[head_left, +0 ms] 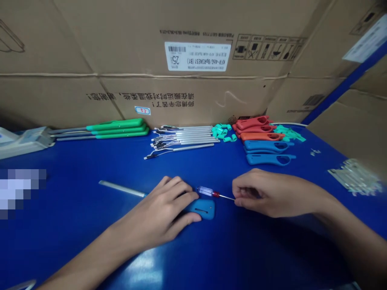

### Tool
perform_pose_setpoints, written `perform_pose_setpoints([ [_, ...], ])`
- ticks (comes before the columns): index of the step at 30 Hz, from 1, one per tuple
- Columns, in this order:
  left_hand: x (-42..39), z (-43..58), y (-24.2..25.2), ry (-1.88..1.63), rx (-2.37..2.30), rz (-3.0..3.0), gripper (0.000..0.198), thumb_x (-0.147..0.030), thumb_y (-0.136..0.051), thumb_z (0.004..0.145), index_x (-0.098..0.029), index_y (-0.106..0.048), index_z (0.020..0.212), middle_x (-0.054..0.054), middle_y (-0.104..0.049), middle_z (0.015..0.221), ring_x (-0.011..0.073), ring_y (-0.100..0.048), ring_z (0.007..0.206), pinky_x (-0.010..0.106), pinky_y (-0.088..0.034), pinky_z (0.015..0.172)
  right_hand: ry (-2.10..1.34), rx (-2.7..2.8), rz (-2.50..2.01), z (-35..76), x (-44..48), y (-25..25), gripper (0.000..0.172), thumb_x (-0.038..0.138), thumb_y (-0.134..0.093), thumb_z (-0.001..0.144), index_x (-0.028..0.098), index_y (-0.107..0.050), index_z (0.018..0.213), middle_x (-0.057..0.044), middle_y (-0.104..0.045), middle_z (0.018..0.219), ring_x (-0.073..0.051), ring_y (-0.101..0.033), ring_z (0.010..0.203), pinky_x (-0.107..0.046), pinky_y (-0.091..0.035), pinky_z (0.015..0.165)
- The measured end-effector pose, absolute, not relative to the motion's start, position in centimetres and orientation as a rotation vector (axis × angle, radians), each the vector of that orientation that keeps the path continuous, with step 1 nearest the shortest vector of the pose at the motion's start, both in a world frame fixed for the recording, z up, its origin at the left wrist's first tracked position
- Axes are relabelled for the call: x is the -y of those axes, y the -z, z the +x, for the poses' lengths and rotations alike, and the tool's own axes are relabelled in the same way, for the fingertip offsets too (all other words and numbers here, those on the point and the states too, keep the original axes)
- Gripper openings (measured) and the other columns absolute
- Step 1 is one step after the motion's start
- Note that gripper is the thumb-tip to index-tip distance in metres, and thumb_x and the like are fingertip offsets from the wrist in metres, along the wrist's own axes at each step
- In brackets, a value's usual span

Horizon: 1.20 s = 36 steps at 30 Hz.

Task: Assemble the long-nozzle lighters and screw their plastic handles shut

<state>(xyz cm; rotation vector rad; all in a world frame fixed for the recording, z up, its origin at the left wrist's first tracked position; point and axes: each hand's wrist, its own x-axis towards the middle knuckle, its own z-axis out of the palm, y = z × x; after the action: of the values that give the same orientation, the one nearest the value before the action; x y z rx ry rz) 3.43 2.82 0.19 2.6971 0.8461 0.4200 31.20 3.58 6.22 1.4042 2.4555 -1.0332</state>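
Note:
My left hand [169, 205] is closed over a blue plastic handle [207, 209], which lies flat on the blue tabletop. Its slotted end sticks out past my thumb and fingers, and most of the rest is hidden under the palm. A silver metal tube [121, 188] extends to the left from beneath the hand, apparently joined to the handle. In the fingers of my right hand [260, 193] is pinched the thin shaft end of a small screwdriver [205, 191]. Its clear purplish grip and red collar point left, just beyond the blue handle.
Along the back lie green handles with rods [121, 129], silver tubes with wires [187, 137], turquoise pieces [222, 132], and red [254, 122] and blue casings [269, 159]. Small clear-looking parts [356, 177] are heaped at right. A cardboard box [193, 88] walls off the rear.

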Motion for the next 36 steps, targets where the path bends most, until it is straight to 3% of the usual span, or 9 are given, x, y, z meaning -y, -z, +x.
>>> perform_pose_setpoints([
  [4,-3.0,3.5,-0.1,-0.424,-0.807,2.743,0.033,-0.041,-0.050,0.101,-0.017,-0.059,0.121,0.008,-0.063,0.109,0.0228,-0.054,0.099,0.038,-0.040,0.084,1.496,-2.401,1.459,30.6,-3.8,-5.5,0.017,0.030,-0.060,0.090,0.017,-0.063,0.079,0.005,-0.051,0.061,-0.008,-0.041,0.053,-0.020,-0.029,0.047],
  [8,-3.2,3.4,0.1,-0.420,-0.778,2.758,0.031,-0.042,-0.049,0.101,-0.019,-0.059,0.120,0.005,-0.062,0.106,0.0213,-0.053,0.095,0.036,-0.037,0.080,1.822,-2.158,1.617,29.1,-4.3,-3.9,0.014,0.026,-0.073,0.078,0.015,-0.065,0.078,0.003,-0.058,0.062,-0.009,-0.050,0.054,-0.019,-0.038,0.049],
  [12,-3.1,3.5,0.1,-0.385,-0.791,2.785,0.032,-0.042,-0.048,0.101,-0.018,-0.059,0.119,0.006,-0.062,0.106,0.0225,-0.051,0.095,0.037,-0.036,0.079,1.652,-2.144,1.707,28.8,-4.0,-3.1,0.023,0.032,-0.079,0.072,0.017,-0.063,0.080,0.003,-0.062,0.062,-0.011,-0.055,0.054,-0.020,-0.038,0.047],
  [18,-2.9,3.8,0.2,-0.400,-0.779,2.912,0.031,-0.038,-0.048,0.102,-0.014,-0.061,0.117,0.009,-0.063,0.105,0.0242,-0.052,0.093,0.038,-0.037,0.079,1.324,-2.329,1.703,29.1,-2.9,-3.4,0.011,0.023,-0.062,0.081,0.019,-0.061,0.071,0.003,-0.062,0.063,-0.009,-0.053,0.055,-0.019,-0.037,0.047],
  [21,-2.9,3.8,0.3,-0.427,-0.776,2.919,0.032,-0.038,-0.047,0.102,-0.014,-0.061,0.117,0.009,-0.063,0.104,0.0242,-0.053,0.093,0.038,-0.038,0.079,1.506,-2.223,1.759,28.8,-3.0,-3.7,0.009,0.019,-0.058,0.078,0.018,-0.059,0.070,0.004,-0.058,0.058,-0.008,-0.049,0.048,-0.018,-0.035,0.041],
  [26,-3.0,3.8,0.5,-0.454,-0.766,2.896,0.033,-0.039,-0.046,0.102,-0.014,-0.061,0.116,0.010,-0.063,0.102,0.0243,-0.053,0.094,0.038,-0.040,0.078,2.000,-2.373,1.636,28.1,-3.1,-3.6,0.012,0.028,-0.056,0.090,0.017,-0.057,0.086,0.002,-0.059,0.064,-0.009,-0.054,0.050,-0.018,-0.046,0.044],
  [32,-3.1,3.8,0.6,-0.457,-0.771,2.898,0.035,-0.040,-0.046,0.103,-0.014,-0.062,0.120,0.010,-0.063,0.103,0.0237,-0.054,0.094,0.038,-0.041,0.079,1.476,-3.101,1.405,27.6,-2.1,-3.0,0.011,0.018,-0.056,0.093,0.015,-0.060,0.084,0.001,-0.060,0.070,-0.006,-0.052,0.056,-0.017,-0.042,0.054],
  [36,-3.0,3.8,0.6,-0.460,-0.763,2.888,0.034,-0.039,-0.047,0.102,-0.013,-0.062,0.119,0.010,-0.063,0.103,0.0246,-0.054,0.094,0.039,-0.041,0.078,1.297,-3.212,1.345,27.8,-2.2,-2.7,0.009,0.017,-0.056,0.094,0.016,-0.059,0.086,0.002,-0.061,0.073,-0.006,-0.052,0.058,-0.016,-0.043,0.057],
])
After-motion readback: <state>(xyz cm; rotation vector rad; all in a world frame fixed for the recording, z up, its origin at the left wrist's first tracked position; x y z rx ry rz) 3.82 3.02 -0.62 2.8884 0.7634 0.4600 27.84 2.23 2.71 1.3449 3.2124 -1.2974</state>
